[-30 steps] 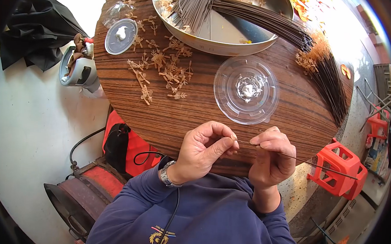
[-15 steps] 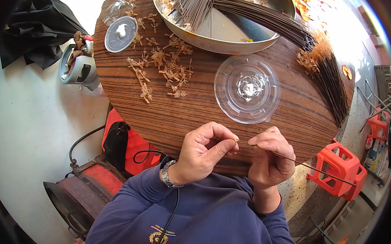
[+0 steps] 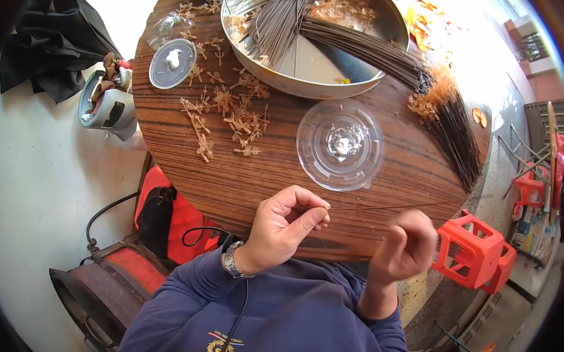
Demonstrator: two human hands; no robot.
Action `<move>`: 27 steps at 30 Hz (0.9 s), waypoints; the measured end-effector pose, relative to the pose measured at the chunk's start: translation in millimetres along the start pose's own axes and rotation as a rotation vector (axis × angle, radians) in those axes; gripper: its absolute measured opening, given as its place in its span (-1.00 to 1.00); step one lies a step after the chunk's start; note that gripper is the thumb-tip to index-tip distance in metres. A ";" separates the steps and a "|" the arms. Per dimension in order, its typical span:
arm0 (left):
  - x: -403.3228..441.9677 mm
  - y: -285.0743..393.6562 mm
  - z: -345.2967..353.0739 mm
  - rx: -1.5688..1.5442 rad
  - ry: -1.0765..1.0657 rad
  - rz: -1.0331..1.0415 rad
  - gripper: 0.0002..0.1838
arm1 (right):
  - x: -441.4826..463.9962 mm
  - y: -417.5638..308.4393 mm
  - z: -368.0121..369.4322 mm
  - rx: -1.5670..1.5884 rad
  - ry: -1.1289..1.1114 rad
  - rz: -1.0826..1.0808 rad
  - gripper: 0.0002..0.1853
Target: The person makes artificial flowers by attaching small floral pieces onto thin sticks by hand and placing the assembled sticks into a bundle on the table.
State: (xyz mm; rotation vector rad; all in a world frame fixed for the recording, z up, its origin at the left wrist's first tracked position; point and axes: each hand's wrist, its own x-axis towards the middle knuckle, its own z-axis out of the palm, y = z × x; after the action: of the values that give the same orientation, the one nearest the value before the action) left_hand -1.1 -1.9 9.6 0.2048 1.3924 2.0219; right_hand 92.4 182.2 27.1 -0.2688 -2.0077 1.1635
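Observation:
My left hand (image 3: 286, 228), with a watch (image 3: 235, 261) on its wrist, pinches thumb and forefinger together near the table's front edge. Whatever lies between those fingertips is too small to make out. To its right, my right hand (image 3: 404, 249) is raised with curled fingers; motion blurs it, and what it holds cannot be seen. Just beyond both hands lies a clear plastic lid (image 3: 315, 168) carrying a white paste (image 3: 342, 145). Small tan plastic sprigs (image 3: 231, 108) are scattered farther left on the wooden table (image 3: 262, 181).
A metal basin (image 3: 287, 86) at the back holds thin wires (image 3: 281, 24). A bundle of dark wire stems (image 3: 455, 141) reaches over the right side. A smaller lid (image 3: 161, 78) with white paste lies left. A red stool (image 3: 468, 249) stands right of the table.
My right hand has moved right, away from my left hand, and is now blurred. The thin dark stem that stuck out from it is no longer visible there. The camera view has shifted.

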 end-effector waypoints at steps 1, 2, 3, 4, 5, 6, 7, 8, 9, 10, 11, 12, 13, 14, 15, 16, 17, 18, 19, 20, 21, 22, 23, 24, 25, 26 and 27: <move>0.1 -0.3 0.1 0.008 -0.009 -0.001 -0.90 | 6.4 1.4 -11.5 -0.172 0.023 -0.235 -0.75; -0.6 1.2 2.4 -0.011 0.000 -0.022 -0.91 | 9.5 -3.7 -14.7 -0.324 0.102 -0.362 -0.78; -0.9 1.4 3.2 -0.021 -0.019 -0.011 -0.91 | 18.3 -15.6 -17.0 -0.341 0.109 -0.378 -0.78; -0.8 1.6 3.5 0.017 -0.023 -0.005 -0.91 | 28.2 -29.8 -20.4 -0.580 -0.035 -0.457 -0.82; -0.8 1.5 3.9 0.055 -0.029 0.002 -0.91 | 34.6 -38.3 -24.4 -0.825 -0.180 -0.525 -0.86; -1.3 0.1 3.7 0.061 -0.034 0.011 -0.92 | 38.9 -34.6 -26.1 -0.872 -0.224 -0.545 -0.79; -2.0 1.0 3.6 0.049 -0.058 0.022 -0.92 | 46.6 -36.3 -28.1 -0.888 -0.313 -0.535 -0.71; -2.5 2.3 2.8 0.056 -0.056 0.005 -0.90 | 51.8 -36.4 -30.1 -0.878 -0.376 -0.533 -0.71; -2.7 3.2 2.1 0.065 -0.051 -0.013 -0.89 | 55.6 -35.2 -31.8 -0.864 -0.440 -0.530 -0.72; -2.1 3.3 2.0 0.046 -0.051 -0.026 -0.83 | 58.1 -32.2 -33.8 -0.878 -0.433 -0.540 -0.72; -0.3 4.7 3.7 0.041 -0.060 -0.015 -0.83 | 59.7 -27.2 -35.5 -0.824 -0.450 -0.531 -0.73; 0.9 7.0 5.8 0.010 -0.055 0.003 -0.80 | 61.6 -22.6 -37.4 -0.768 -0.468 -0.523 -0.73; 1.6 8.7 6.8 -0.021 -0.049 0.021 -0.76 | 64.9 -18.5 -41.1 -0.775 -0.464 -0.532 -0.73; 1.4 6.7 5.7 -0.042 -0.050 0.027 -0.75 | 69.4 -13.7 -47.4 -0.770 -0.385 -0.501 -0.75; 1.4 5.5 4.1 -0.045 -0.053 0.038 -0.75 | 74.5 -8.4 -53.9 -0.762 -0.306 -0.472 -0.76; 1.1 4.8 2.1 -0.002 -0.052 0.017 -0.77 | 79.8 -2.5 -60.7 -0.769 -0.224 -0.420 -0.80; 0.9 4.2 0.5 0.044 -0.052 -0.006 -0.77 | 84.1 10.6 -65.6 -0.794 -0.116 -0.371 -0.87; 0.7 3.9 0.0 0.006 -0.054 -0.009 -0.76 | 89.4 25.2 -72.4 -0.819 -0.063 -0.311 -0.90; 1.9 3.4 -1.3 0.009 -0.057 0.001 -0.76 | 95.7 40.0 -78.4 -0.842 -0.007 -0.252 -0.93; 3.1 2.9 -3.0 -0.039 -0.067 -0.015 -0.77 | 102.1 53.6 -81.8 -0.839 0.002 -0.258 -0.93; 4.1 3.4 -4.0 -0.087 -0.077 -0.033 -0.76 | 108.4 66.4 -84.1 -0.866 0.006 -0.213 -0.92; 4.9 4.5 -3.9 -0.083 -0.079 -0.027 -0.76 | 113.6 76.6 -85.8 -0.893 0.008 -0.167 -0.92; 5.0 5.2 -3.3 -0.120 -0.096 -0.021 -0.73 | 117.8 85.1 -86.8 -0.891 0.011 -0.172 -0.92; 4.7 6.0 -2.9 -0.158 -0.112 -0.015 -0.68 | 122.4 90.7 -86.0 -0.935 -0.042 -0.158 -0.91; 4.3 6.6 -1.5 -0.160 -0.109 -0.006 -0.68 | 126.9 93.3 -85.2 -0.980 -0.096 -0.148 -0.91; 3.4 7.1 -0.1 -0.057 -0.116 0.027 -0.64 | 130.4 92.7 -84.6 -0.969 -0.117 -0.141 -0.93; 2.8 7.8 -0.2 0.045 -0.119 0.059 -0.59 | 137.6 87.6 -80.2 -0.963 -0.121 -0.153 -0.93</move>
State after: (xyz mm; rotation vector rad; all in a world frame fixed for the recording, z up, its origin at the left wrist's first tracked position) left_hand -6.7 -2.0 15.7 0.3840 1.3722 1.9930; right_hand 40.8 355.0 50.2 -0.5074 -2.5139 0.0420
